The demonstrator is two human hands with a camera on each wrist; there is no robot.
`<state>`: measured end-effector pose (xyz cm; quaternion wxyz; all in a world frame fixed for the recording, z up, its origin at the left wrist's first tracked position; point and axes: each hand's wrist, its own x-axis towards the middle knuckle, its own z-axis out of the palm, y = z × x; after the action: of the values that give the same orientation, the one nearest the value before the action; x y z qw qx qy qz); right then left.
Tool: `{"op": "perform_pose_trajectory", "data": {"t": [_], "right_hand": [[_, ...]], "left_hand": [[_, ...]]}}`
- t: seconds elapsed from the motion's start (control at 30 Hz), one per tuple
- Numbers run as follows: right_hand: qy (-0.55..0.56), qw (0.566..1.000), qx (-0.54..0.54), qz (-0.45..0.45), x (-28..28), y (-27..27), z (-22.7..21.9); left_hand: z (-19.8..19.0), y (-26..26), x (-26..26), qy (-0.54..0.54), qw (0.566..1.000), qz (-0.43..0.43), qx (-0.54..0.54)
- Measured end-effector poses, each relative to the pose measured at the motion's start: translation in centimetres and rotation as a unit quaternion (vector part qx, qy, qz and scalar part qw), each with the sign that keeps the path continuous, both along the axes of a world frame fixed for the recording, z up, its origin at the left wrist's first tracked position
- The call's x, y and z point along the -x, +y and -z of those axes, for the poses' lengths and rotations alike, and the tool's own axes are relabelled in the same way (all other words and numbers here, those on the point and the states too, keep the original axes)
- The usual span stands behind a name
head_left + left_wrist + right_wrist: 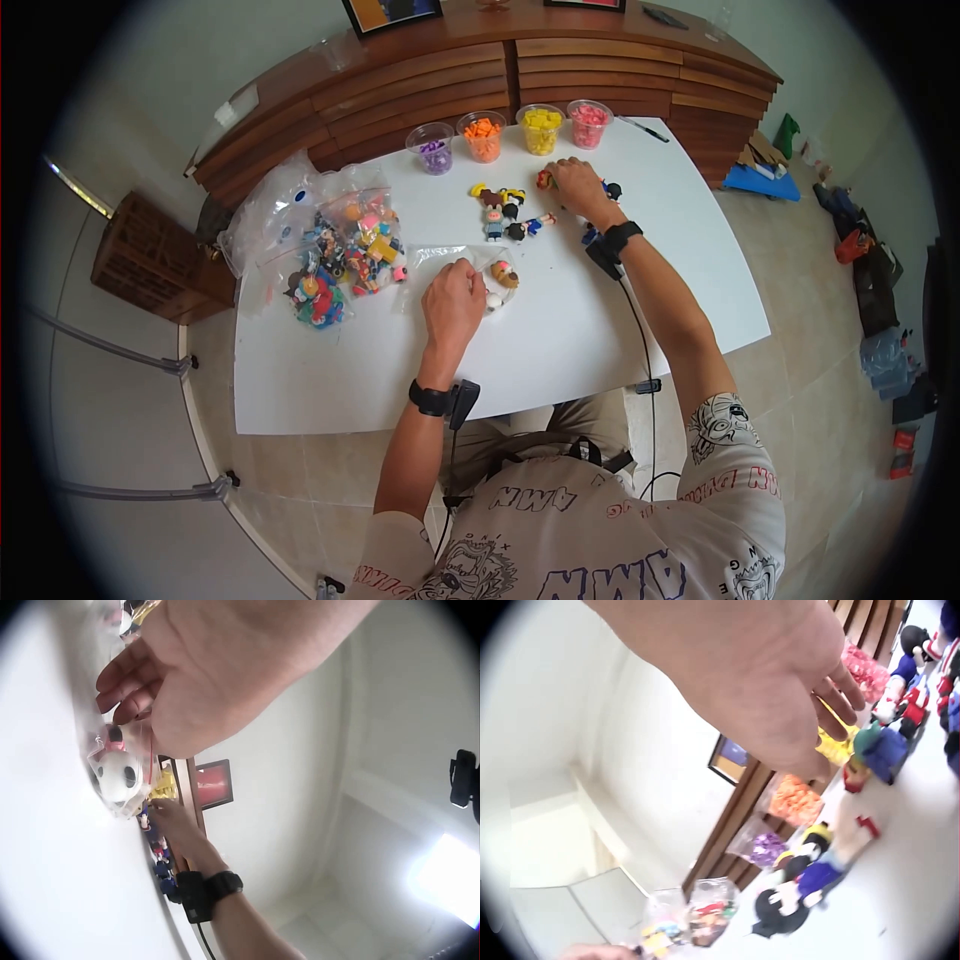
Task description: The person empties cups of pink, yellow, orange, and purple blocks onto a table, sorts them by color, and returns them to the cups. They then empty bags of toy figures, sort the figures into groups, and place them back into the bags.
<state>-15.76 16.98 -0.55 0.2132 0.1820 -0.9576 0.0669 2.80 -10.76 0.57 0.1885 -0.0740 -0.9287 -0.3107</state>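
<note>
My left hand point(455, 308) lies at the near edge of a clear bag point(430, 262), fingers loosely bent. A panda figure point(118, 778) in clear plastic lies beside its fingers in the left wrist view, and a brown figure point(504, 273) lies just right of the hand in the head view. Across the table, my right hand point(580, 187) is over some figures, its fingers extended. Close to its fingertips in the right wrist view is a figure with a green cap and blue body point(881, 752); whether they touch, I cannot tell. Several figures point(494, 222) lie between the hands.
Cups of purple point(434, 155), orange point(482, 138), yellow point(541, 130) and pink pieces point(589, 125) line the table's far side, a pen point(643, 129) to their right. Bags of figures point(370, 235) lie at the left. A cable point(640, 325) hangs from the right wrist.
</note>
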Motion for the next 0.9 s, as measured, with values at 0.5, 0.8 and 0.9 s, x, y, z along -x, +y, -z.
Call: {"op": "perform_pose_trajectory", "data": {"t": [0.5, 0.8, 0.9], "right_hand": [[-0.097, 0.982, -0.001, -0.16, -5.2, -11.9, -1.6], [-0.165, 0.954, 0.201, -0.152, -5.3, -6.8, -3.7], [-0.161, 0.953, 0.188, -0.177, -5.1, -6.9, -3.8]], "left_hand": [[-0.7, 0.0, -0.1, -0.063, 0.998, 0.009, -0.028], [-0.7, 0.0, -0.2, -0.042, 0.999, 0.008, -0.024], [-0.7, 0.3, 0.1, -0.033, 0.999, 0.009, -0.026]]}}
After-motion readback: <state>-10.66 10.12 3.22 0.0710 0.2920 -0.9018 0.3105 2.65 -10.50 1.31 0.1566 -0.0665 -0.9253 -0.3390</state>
